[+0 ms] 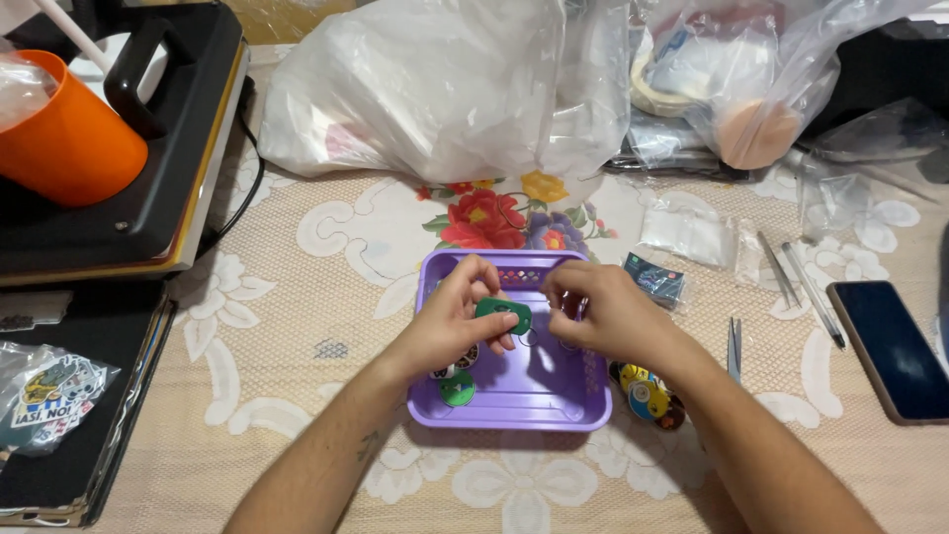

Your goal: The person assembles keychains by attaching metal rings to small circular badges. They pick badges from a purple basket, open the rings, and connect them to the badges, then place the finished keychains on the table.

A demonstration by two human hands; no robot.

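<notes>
My left hand (461, 316) pinches a small flat green piece (504, 313) over a shallow purple tray (514, 410). Close beside it on the right, my right hand (598, 311) has its fingertips curled together at the piece's right edge, on something too small to make out. More small round pieces, one of them green (457, 388), lie in the tray's near left part, partly under my left hand. A strip of tiny coloured beads (521, 276) runs along the tray's far wall.
A black heat press (148, 168) with an orange cup (64, 138) stands at the left. Big plastic bags (445, 89) fill the back. Colourful round pieces (647, 396), tweezers (733, 348), metal tools (796, 277), small clear bags (692, 232) and a dark phone (895, 348) lie on the right.
</notes>
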